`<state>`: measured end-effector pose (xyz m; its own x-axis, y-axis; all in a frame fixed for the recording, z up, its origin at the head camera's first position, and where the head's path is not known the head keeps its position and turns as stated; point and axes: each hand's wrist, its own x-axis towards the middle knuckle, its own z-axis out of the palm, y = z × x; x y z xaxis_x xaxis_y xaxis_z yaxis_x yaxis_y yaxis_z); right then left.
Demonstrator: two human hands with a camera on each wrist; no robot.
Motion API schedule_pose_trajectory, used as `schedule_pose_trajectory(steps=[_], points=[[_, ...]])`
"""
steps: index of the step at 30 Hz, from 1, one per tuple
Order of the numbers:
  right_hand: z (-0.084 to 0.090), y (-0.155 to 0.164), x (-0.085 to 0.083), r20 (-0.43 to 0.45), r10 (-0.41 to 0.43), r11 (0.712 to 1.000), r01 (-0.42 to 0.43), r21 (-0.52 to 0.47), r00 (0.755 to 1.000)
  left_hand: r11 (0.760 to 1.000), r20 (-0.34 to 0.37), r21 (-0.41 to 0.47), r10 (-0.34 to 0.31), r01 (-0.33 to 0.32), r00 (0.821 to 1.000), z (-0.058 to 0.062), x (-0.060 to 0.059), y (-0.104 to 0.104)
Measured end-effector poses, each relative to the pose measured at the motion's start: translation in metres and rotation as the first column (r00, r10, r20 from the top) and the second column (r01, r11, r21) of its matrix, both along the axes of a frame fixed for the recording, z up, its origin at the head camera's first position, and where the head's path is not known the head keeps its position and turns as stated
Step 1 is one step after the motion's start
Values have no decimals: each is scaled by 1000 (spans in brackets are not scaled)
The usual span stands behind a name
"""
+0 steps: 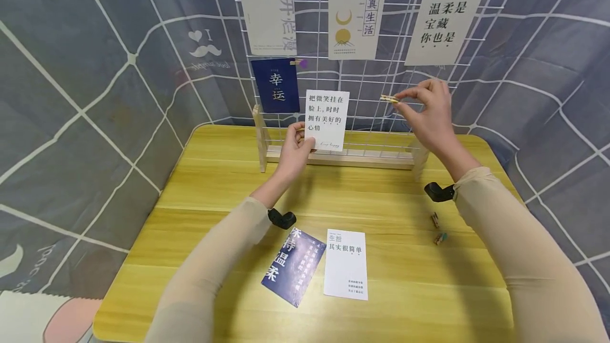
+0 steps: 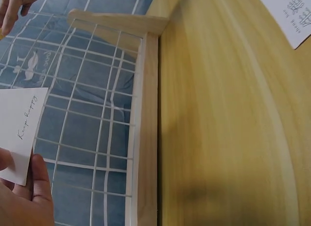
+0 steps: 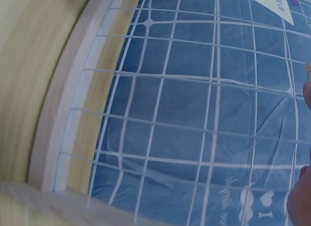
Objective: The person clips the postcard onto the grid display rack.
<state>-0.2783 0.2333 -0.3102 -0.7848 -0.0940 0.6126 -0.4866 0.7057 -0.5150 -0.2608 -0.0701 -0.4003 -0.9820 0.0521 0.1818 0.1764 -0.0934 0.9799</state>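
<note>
My left hand (image 1: 294, 153) pinches a white card (image 1: 326, 115) with black characters by its lower left corner, in front of the wire grid rack (image 1: 367, 78). The words "Keep happy" show on that card (image 2: 22, 124) in the left wrist view. Off to the right, my right hand (image 1: 431, 110) pinches a small wooden clothespin (image 1: 389, 98) between thumb and fingertips, close before the grid. A navy card (image 1: 276, 86) hangs just left of the held card, under a clothespin with a purple heart (image 1: 303, 64).
Three white cards hang along the grid's top, including the moon card (image 1: 355, 20), under heart clothespins. On the wooden table (image 1: 205, 195) lie a purple card (image 1: 294, 268), a white card (image 1: 346, 263) and loose clothespins (image 1: 439, 238). A wooden base (image 1: 362, 159) carries the grid.
</note>
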Motion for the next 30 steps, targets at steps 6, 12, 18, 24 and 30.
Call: schedule_pose_trajectory(steps=[6,12,18,24,30], points=[[9,-13,-10,-38,-3,1000,3,18,999,999,-35,2,32,-32,999,6,-6,2],[18,-26,-15,-41,-3,1000,4,15,999,996,-72,-51,71,-75,995,13,-11,5],[22,-31,-18,-24,-20,1000,21,18,999,991,-74,-97,91,-98,993,19,-13,11],[25,-30,-20,-21,-42,999,42,19,999,993,-75,-79,82,-88,994,27,-20,18],[28,-30,-23,1,-59,998,59,23,998,994,-72,-61,84,-89,994,35,-29,27]])
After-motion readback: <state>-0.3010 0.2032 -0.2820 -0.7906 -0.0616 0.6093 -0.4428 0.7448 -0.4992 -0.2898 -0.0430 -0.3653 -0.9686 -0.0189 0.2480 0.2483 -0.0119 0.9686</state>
